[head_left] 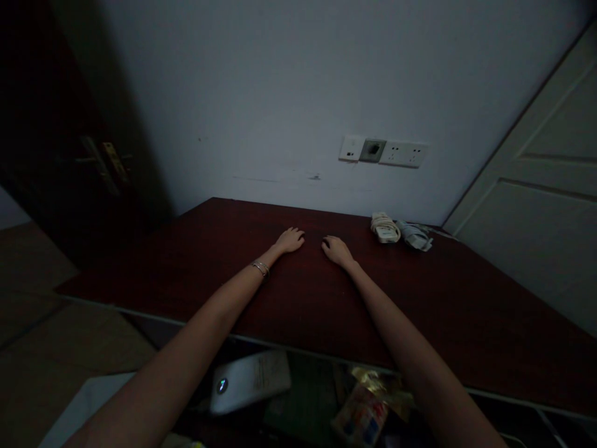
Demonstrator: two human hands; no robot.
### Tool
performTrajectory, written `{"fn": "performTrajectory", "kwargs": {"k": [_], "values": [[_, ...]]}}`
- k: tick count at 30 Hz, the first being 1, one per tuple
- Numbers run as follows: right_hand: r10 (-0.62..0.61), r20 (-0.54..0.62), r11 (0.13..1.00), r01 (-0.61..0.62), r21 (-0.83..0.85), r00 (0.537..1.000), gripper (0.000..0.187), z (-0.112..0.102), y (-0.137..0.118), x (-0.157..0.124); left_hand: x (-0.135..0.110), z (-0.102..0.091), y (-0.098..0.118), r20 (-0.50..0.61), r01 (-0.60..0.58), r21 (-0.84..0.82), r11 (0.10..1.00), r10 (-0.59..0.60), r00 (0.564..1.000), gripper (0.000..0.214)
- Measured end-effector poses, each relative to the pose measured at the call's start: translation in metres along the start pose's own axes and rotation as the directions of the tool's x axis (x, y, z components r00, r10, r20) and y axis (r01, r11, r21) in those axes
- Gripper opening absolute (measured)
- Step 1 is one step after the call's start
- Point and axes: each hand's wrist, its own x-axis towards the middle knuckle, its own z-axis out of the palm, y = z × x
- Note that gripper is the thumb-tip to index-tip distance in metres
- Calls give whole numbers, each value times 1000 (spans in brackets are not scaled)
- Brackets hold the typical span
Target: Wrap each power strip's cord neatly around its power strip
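Note:
My left hand [291, 239] rests palm down on the dark red tabletop [298, 305], its fingers slightly apart and nothing in it. A silver bracelet [260, 268] circles that wrist. A short gap to the right, my right hand [337, 251] also lies on the tabletop, fingers loosely bent and holding nothing visible. Closest to the right hand are two bundles by the wall: a cream power strip with its cord wound round it [385, 228] and a grey coiled cable [414, 236].
Below the table's front edge, an open drawer or shelf holds a white power bank [252, 381] with a lit display and a printed packet [361, 414]. Wall sockets [403, 154] sit above the table. A dark door [51, 137] stands left, a pale panelled door [536, 199] right.

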Motion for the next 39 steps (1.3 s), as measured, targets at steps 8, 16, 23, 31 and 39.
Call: {"fn": "performTrajectory", "kwargs": {"k": [8, 16, 23, 31, 39], "values": [[-8, -9, 1000, 8, -2, 1000, 30, 1, 0, -1, -1, -1, 0, -13, -13, 56, 998, 14, 1000, 45], [3, -18, 1000, -3, 7, 1000, 31, 2, -1, -1, -1, -1, 0, -9, -17, 69, 997, 17, 1000, 45], [145, -129, 988, -150, -25, 981, 48, -22, 18, 1, 2, 2, -3, -10, -18, 87, 996, 19, 1000, 46], [456, -321, 841, -520, -149, 830, 51, -77, 94, -15, 1, 0, -2, -15, -1, 79, 997, 2, 1000, 46], [542, -315, 775, -608, -173, 780, 58, -80, 129, -15, -1, -2, 0, -38, -4, 76, 997, 6, 999, 44]]}}
